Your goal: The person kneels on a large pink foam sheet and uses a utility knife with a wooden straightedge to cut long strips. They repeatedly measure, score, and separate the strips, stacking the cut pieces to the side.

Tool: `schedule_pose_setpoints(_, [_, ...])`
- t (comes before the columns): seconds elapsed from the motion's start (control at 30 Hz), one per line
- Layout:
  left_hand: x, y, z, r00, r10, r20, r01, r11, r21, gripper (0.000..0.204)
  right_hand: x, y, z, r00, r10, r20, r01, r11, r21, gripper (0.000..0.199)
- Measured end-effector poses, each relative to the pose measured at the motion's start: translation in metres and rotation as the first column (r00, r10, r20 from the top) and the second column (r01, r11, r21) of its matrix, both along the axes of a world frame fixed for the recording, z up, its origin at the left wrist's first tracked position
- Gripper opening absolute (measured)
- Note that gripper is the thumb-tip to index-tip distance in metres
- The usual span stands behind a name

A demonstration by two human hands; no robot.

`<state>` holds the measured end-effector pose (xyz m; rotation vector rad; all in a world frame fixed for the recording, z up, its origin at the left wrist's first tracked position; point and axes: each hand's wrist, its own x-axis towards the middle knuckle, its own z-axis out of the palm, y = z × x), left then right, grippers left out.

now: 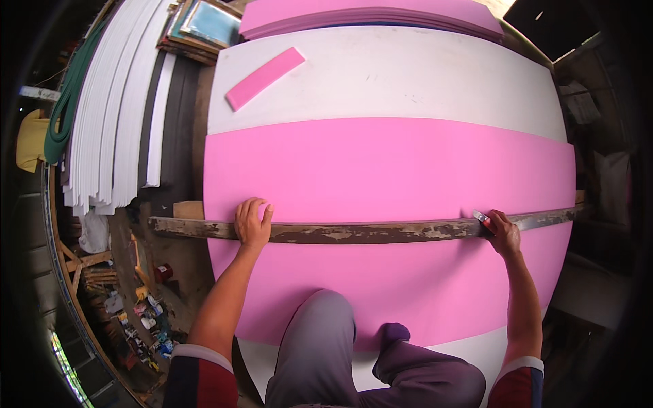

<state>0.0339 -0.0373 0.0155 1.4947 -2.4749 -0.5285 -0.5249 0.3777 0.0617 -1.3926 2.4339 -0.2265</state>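
A large pink foam sheet (pixel 381 170) is spread in front of me, with my bent legs over its near part. Across it, from left to right, runs a long wooden bar (pixel 367 233) with worn, flaking dark paint. My left hand (pixel 253 224) holds the bar near its left end, fingers curved over the far edge and thumb apart. Toward the right end, my right hand (pixel 503 234) is closed around a utility knife (pixel 482 217) with a bit of red on it. Its tip points left at the bar's far edge; whether the blade touches the foam I cannot tell.
Beneath the pink sheet lies a white sheet (pixel 476 88) carrying a small pink strip (pixel 265 78). Stacked pink sheets (pixel 367 17) stand at the far edge. White strips (pixel 115 102) hang at the left, above cluttered tools and bottles (pixel 146 316). A frame (pixel 211 26) leans at far left.
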Motion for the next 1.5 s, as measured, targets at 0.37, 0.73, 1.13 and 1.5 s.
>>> schedule_pose_setpoints(0.37, [-0.031,0.004,-0.001,0.963,0.068,0.261,-0.05,0.996,-0.073,0.061,0.048,-0.017,0.024,0.974,-0.202,-0.105,0.223,0.942,0.25,0.08])
schedule_pose_setpoints(0.73, [-0.044,0.013,-0.003,0.941,0.017,0.338,0.008,0.997,-0.073,0.065,0.153,-0.081,0.011,0.585,-0.802,-0.123,0.8,0.545,0.25,0.058])
schedule_pose_setpoints(1.13, [-0.032,0.0,0.008,0.965,0.052,0.257,-0.058,0.998,0.016,0.07,0.218,-0.211,-0.001,0.967,-0.212,-0.143,0.224,0.972,0.074,0.023])
schedule_pose_setpoints(1.5, [-0.026,0.01,-0.002,0.982,0.15,0.119,-0.166,0.976,0.141,0.056,0.32,-0.286,-0.05,0.983,0.171,-0.062,-0.173,0.985,-0.02,0.019])
